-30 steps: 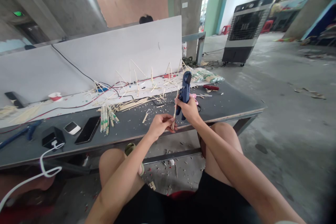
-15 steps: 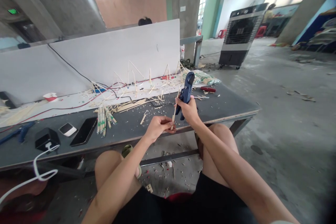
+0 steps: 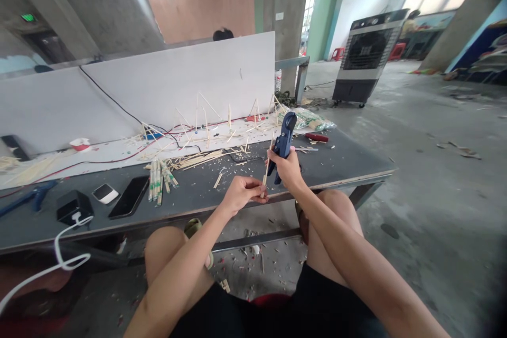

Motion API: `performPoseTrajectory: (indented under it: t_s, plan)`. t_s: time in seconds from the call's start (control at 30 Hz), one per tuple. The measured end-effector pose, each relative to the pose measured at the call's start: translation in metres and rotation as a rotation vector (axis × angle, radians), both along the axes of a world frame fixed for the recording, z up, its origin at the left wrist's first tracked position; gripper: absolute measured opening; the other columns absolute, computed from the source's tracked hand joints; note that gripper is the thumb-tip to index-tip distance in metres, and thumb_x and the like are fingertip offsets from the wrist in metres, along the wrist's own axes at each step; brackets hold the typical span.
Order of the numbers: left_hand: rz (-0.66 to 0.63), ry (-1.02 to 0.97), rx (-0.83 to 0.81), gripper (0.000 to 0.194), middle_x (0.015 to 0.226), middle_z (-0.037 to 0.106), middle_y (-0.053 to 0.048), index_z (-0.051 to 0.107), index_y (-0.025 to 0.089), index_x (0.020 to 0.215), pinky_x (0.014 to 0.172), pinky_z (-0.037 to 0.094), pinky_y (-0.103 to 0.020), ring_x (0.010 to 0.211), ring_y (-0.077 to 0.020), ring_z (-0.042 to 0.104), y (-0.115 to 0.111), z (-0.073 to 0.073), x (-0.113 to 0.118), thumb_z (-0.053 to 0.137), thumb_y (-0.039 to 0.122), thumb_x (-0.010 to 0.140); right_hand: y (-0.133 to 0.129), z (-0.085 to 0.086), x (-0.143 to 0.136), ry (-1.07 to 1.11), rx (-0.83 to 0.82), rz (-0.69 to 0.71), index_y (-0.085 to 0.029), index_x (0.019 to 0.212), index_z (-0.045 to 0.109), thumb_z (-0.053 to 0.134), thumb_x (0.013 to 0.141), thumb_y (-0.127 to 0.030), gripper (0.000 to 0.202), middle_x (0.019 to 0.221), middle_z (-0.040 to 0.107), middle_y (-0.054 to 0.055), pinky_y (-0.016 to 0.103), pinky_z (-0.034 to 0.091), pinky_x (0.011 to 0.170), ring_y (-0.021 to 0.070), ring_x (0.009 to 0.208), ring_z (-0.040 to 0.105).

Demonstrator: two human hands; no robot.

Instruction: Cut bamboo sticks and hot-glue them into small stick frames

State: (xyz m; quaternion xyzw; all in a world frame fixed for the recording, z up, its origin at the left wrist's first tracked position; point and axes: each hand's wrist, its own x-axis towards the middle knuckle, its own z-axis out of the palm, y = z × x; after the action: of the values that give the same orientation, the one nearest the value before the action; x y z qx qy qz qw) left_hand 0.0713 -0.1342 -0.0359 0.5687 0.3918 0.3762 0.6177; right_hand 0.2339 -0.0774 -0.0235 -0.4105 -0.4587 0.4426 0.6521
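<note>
My left hand point(image 3: 242, 193) is closed in a pinch on the lower end of thin wooden sticks point(image 3: 267, 166) held nearly upright at the table's front edge. A shorter piece seems to lie against the long one. My right hand point(image 3: 289, 169) is wrapped round a dark blue pliers-like hand tool point(image 3: 284, 134) with a rounded black head pointing up and its handles below. The right thumb and fingertips touch or nearly touch the upper part of the stick. Fingers hide part of both the tool's grip and the sticks' lower ends.
On the grey table point(image 3: 340, 161) lie paper-wrapped chopsticks point(image 3: 156, 182), loose sticks point(image 3: 198, 159), a phone point(image 3: 130, 197), a black charger point(image 3: 74, 207), a blue glue gun point(image 3: 38, 195) and a red-handled tool point(image 3: 317, 138). Stick frames point(image 3: 206, 116) stand before a white panel point(image 3: 178, 79).
The whole view has shifted slightly to the right and down. Both hands keep their holds on the sticks and the blue tool, with hardly any movement between them.
</note>
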Motion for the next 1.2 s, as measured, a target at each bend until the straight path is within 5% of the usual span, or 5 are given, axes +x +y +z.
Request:
performPoseTrajectory:
  t_s: [0.2, 0.53, 0.7, 0.93, 1.2]
  plan:
    - [0.047, 0.091, 0.097, 0.032, 0.072, 0.074, -0.007, 0.076, 0.012, 0.078, 0.077, 0.062, -0.037, 0.071, -0.0219, 0.073, 0.007, 0.017, -0.02, 0.081, 0.043, 0.073, -0.009, 0.006, 0.008, -0.147, -0.007, 0.01, -0.018, 0.088, 0.061, 0.07, 0.075, -0.044, 0.03, 0.068, 0.062, 0.0, 0.027, 0.051, 0.057, 0.0155, 0.058, 0.062]
    - [0.361, 0.387, 0.419, 0.024, 0.077, 0.076, -0.006, 0.075, 0.015, 0.082, 0.07, 0.061, -0.033, 0.073, -0.0254, 0.075, 0.016, 0.04, -0.073, 0.071, 0.038, 0.08, -0.047, 0.005, -0.004, -0.953, -0.198, 0.175, -0.018, 0.087, 0.066, 0.063, 0.081, -0.037, 0.02, 0.075, 0.069, 0.007, 0.028, 0.043, 0.064, 0.0215, 0.071, 0.064]
    - [0.309, 0.61, 0.601, 0.026, 0.064, 0.069, -0.002, 0.067, 0.017, 0.069, 0.061, 0.051, -0.024, 0.065, -0.0193, 0.071, 0.011, 0.047, -0.071, 0.058, 0.033, 0.088, -0.055, 0.0, -0.017, -1.024, -0.176, 0.251, -0.019, 0.089, 0.063, 0.062, 0.083, -0.039, 0.021, 0.078, 0.069, 0.006, 0.027, 0.038, 0.063, 0.0204, 0.072, 0.062]
    - [0.273, 0.912, 0.737, 0.03, 0.045, 0.049, 0.003, 0.057, 0.017, 0.056, 0.052, 0.029, -0.024, 0.045, -0.0101, 0.042, 0.006, 0.053, -0.061, 0.052, 0.017, 0.085, -0.059, 0.002, -0.025, -1.078, -0.148, 0.244, -0.02, 0.078, 0.057, 0.061, 0.085, -0.042, 0.024, 0.074, 0.066, 0.004, 0.027, 0.033, 0.059, 0.0185, 0.068, 0.058]
    - [0.277, 1.085, 0.766, 0.03, 0.048, 0.055, -0.002, 0.064, 0.019, 0.058, 0.054, 0.029, -0.027, 0.044, -0.0135, 0.041, 0.006, 0.051, -0.06, 0.051, 0.014, 0.085, -0.058, 0.003, -0.027, -1.135, -0.112, 0.228, -0.02, 0.071, 0.058, 0.064, 0.084, -0.042, 0.026, 0.07, 0.066, 0.005, 0.028, 0.032, 0.058, 0.0192, 0.065, 0.058]
